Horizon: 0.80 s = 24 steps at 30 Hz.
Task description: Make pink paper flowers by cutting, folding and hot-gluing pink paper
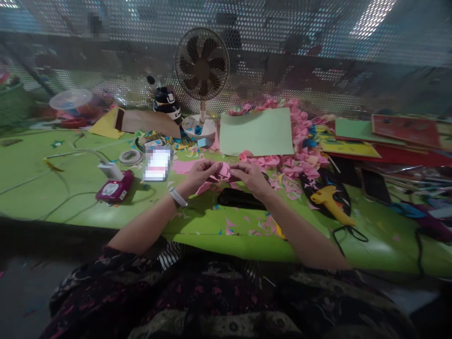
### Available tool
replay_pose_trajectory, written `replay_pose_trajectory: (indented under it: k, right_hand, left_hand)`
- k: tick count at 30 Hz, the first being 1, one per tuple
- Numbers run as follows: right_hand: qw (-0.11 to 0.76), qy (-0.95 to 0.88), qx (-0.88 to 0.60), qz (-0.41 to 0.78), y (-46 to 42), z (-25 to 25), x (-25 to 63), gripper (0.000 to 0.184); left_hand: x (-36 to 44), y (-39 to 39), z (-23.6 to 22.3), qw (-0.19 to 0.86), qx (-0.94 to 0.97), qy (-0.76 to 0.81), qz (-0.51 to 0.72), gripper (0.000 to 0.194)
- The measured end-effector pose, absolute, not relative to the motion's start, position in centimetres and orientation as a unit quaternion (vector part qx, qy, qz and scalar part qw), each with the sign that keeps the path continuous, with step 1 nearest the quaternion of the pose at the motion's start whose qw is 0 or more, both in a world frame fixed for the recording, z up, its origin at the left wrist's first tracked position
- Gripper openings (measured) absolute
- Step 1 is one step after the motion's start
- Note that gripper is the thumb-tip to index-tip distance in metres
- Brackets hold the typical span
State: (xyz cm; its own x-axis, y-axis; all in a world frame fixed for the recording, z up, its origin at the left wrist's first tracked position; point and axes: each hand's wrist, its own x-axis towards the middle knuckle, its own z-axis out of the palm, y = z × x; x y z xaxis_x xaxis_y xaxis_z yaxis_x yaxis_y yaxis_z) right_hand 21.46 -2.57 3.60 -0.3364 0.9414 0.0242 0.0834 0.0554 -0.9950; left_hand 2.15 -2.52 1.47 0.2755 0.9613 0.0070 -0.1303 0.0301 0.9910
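Between my two hands is a small folded piece of pink paper point(223, 172), pinched by the fingertips from both sides. My left hand point(204, 174), with a white watch point(178, 197) on its wrist, grips the paper's left side. From the right, my right hand point(249, 177) grips it by thumb and fingers. Just below the hands lies a long black object point(240, 198), partly covered by my right forearm. A flat strip of pink paper point(186, 166) rests left of my left hand. Pink scraps point(231, 227) are strewn over the green tabletop point(197, 223).
Behind stand a fan point(202, 70) and a black bottle point(167, 104). A pale green sheet point(256, 132) rests against heaped pink paper pieces point(306, 153). At right lies a yellow glue gun point(332, 202). Leftward are a phone point(157, 164), a tape roll point(130, 157) and a purple power socket point(115, 188) with cables.
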Motion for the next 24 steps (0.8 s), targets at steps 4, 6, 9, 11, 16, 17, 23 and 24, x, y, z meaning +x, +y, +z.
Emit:
replay_pose_trajectory:
  k: [4, 6, 9, 11, 16, 17, 23, 24]
  right_hand:
    - [0.395, -0.615, -0.420, 0.537, -2.54, 3.54, 21.52, 0.022]
    - [0.389, -0.630, -0.416, 0.528, -2.59, 3.58, 21.54, 0.019]
    - [0.377, -0.654, -0.421, 0.503, -2.77, 3.62, 21.48, 0.015]
    - [0.370, -0.669, -0.433, 0.477, -2.87, 3.55, 21.42, 0.014]
    - [0.357, -0.686, -0.455, 0.441, -2.86, 3.39, 21.38, 0.015]
    - [0.354, -0.682, -0.455, 0.450, -2.85, 3.42, 21.39, 0.016]
    - [0.344, -0.649, -0.409, 0.542, -2.77, 3.38, 21.32, 0.025]
    - [0.346, -0.643, -0.403, 0.552, -2.71, 3.26, 21.30, 0.028]
  left_hand:
    - [2.09, -2.61, 1.51, 0.592, 0.541, 0.392, 0.451, 0.040]
    - [2.09, -2.63, 1.45, 0.586, 0.548, 0.390, 0.452, 0.040]
    - [2.18, -2.61, 1.32, 0.569, 0.563, 0.394, 0.452, 0.041]
    - [2.29, -2.63, 1.26, 0.557, 0.572, 0.395, 0.454, 0.044]
    - [2.44, -2.79, 1.20, 0.530, 0.593, 0.389, 0.466, 0.047]
    - [2.44, -2.82, 1.17, 0.526, 0.596, 0.388, 0.466, 0.047]
    - [2.50, -3.05, 1.18, 0.557, 0.593, 0.367, 0.452, 0.042]
    - [2.53, -3.12, 1.27, 0.566, 0.586, 0.362, 0.452, 0.041]
